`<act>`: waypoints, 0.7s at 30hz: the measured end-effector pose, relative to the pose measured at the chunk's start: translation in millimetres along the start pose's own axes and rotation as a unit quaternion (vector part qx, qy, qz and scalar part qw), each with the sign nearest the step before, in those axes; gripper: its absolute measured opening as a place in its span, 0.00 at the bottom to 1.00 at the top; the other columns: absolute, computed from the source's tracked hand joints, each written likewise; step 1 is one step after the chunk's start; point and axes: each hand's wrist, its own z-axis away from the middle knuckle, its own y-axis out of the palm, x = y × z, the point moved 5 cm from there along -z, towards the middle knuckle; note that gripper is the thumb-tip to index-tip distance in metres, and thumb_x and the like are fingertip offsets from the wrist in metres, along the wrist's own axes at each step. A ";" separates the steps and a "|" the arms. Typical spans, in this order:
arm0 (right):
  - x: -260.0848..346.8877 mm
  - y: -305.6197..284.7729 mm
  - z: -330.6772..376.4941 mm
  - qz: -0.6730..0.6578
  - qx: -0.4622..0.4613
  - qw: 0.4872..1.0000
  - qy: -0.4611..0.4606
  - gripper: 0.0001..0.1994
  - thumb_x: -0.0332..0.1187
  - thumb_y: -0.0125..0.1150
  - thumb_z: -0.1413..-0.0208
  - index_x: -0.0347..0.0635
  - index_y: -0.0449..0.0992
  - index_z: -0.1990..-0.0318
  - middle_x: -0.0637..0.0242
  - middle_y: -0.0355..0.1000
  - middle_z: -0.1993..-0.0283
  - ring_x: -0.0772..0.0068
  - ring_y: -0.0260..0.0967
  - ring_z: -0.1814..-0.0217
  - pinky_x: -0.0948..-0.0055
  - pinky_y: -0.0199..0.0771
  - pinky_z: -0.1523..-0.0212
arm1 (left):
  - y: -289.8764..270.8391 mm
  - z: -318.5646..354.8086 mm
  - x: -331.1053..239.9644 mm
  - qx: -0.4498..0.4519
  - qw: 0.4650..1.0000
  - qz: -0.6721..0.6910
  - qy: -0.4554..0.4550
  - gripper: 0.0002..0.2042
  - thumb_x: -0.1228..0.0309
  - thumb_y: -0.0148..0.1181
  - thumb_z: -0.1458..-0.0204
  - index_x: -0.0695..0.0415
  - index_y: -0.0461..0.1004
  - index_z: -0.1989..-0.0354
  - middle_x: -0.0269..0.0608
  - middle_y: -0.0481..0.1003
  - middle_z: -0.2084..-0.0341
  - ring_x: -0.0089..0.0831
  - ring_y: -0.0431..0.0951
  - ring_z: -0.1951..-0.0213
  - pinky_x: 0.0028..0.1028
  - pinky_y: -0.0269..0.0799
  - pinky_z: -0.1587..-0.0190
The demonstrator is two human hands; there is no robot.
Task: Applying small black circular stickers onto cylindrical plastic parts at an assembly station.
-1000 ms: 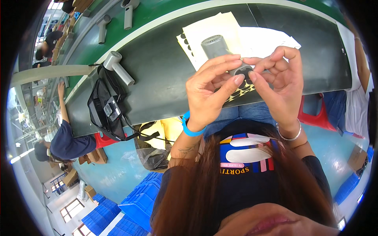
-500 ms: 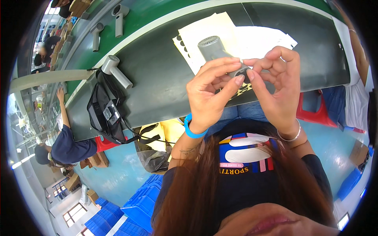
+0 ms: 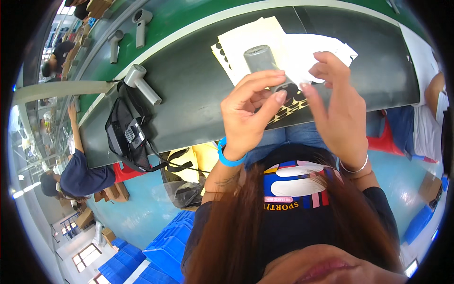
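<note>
A dark work table (image 3: 189, 94) is bordered by a green surface (image 3: 172, 19). Near the table's front edge, a grey dryer-shaped device (image 3: 258, 57) is held by the left hand (image 3: 245, 111), its handle pinched between thumb and fingers and largely hidden by them. The right hand (image 3: 343, 109) is held just beside, fingers loosely parted; whether the handle is touched cannot be told. Behind the device, pale yellow sheets (image 3: 246, 35) and white paper (image 3: 309, 45) are spread; a dotted sheet (image 3: 298, 106) is partly covered by the hands. Farther left, a black bag (image 3: 115, 128) and a second grey dryer (image 3: 147, 90) are laid near a pale beam (image 3: 61, 90).
</note>
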 end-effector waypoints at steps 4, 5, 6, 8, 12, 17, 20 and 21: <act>-8.6 7.6 -6.7 -0.114 0.066 0.991 0.027 0.21 0.22 0.54 0.46 0.41 0.63 0.43 0.59 0.70 0.52 0.64 0.73 0.56 0.71 0.73 0.58 | -8.6 -2.8 -9.4 -0.013 0.997 0.075 -0.033 0.10 0.83 0.55 0.48 0.66 0.73 0.56 0.48 0.71 0.53 0.24 0.76 0.63 0.24 0.77 0.62; -8.2 13.7 -10.0 -0.117 0.067 0.991 0.021 0.21 0.22 0.54 0.46 0.41 0.63 0.43 0.59 0.70 0.52 0.64 0.73 0.56 0.71 0.73 0.58 | -10.6 -3.1 -10.8 -0.010 0.991 0.120 -0.050 0.10 0.81 0.55 0.46 0.66 0.72 0.56 0.49 0.71 0.52 0.25 0.77 0.64 0.25 0.78 0.61; -6.5 26.4 -12.6 -0.153 0.104 0.983 0.006 0.22 0.21 0.54 0.47 0.40 0.63 0.43 0.58 0.69 0.50 0.64 0.72 0.54 0.71 0.73 0.57 | -12.5 -2.8 -11.3 -0.020 0.991 0.124 -0.038 0.11 0.79 0.57 0.47 0.65 0.72 0.54 0.45 0.73 0.54 0.24 0.76 0.65 0.20 0.75 0.66; -5.3 54.9 -16.7 -0.212 0.123 0.968 -0.055 0.23 0.18 0.53 0.50 0.38 0.64 0.44 0.55 0.67 0.45 0.62 0.71 0.48 0.69 0.72 0.53 | -18.9 -2.3 -12.5 -0.016 0.998 0.050 -0.020 0.11 0.78 0.59 0.49 0.63 0.73 0.56 0.42 0.74 0.57 0.21 0.75 0.66 0.18 0.72 0.69; -7.5 71.9 -31.6 -0.140 0.102 0.969 -0.176 0.22 0.20 0.56 0.55 0.37 0.68 0.48 0.55 0.65 0.45 0.52 0.69 0.49 0.67 0.73 0.53 | -18.7 -12.0 -14.9 0.029 0.993 -0.111 0.022 0.11 0.83 0.65 0.57 0.62 0.79 0.63 0.40 0.77 0.62 0.25 0.75 0.59 0.21 0.71 0.62; 9.1 70.0 -62.1 -0.224 0.137 0.953 -0.150 0.18 0.17 0.54 0.56 0.37 0.72 0.54 0.57 0.67 0.47 0.54 0.71 0.51 0.66 0.73 0.54 | -30.9 -30.5 -21.2 0.136 0.973 -0.085 0.167 0.12 0.82 0.66 0.60 0.61 0.79 0.64 0.42 0.77 0.63 0.30 0.76 0.59 0.26 0.72 0.57; 2.3 69.5 -85.3 -0.205 0.124 0.948 -0.210 0.16 0.16 0.52 0.55 0.36 0.73 0.56 0.57 0.67 0.47 0.53 0.70 0.50 0.65 0.72 0.53 | -34.9 -52.3 -19.9 0.172 0.963 -0.108 0.176 0.13 0.82 0.64 0.58 0.61 0.78 0.60 0.42 0.76 0.61 0.30 0.76 0.58 0.26 0.72 0.57; -2.7 72.2 -95.7 -0.172 0.128 0.948 -0.234 0.16 0.18 0.49 0.53 0.34 0.72 0.55 0.57 0.67 0.45 0.55 0.71 0.50 0.67 0.71 0.53 | -38.4 -59.6 -18.5 0.175 0.963 -0.107 0.175 0.13 0.82 0.64 0.58 0.61 0.78 0.60 0.42 0.76 0.61 0.30 0.76 0.58 0.26 0.72 0.57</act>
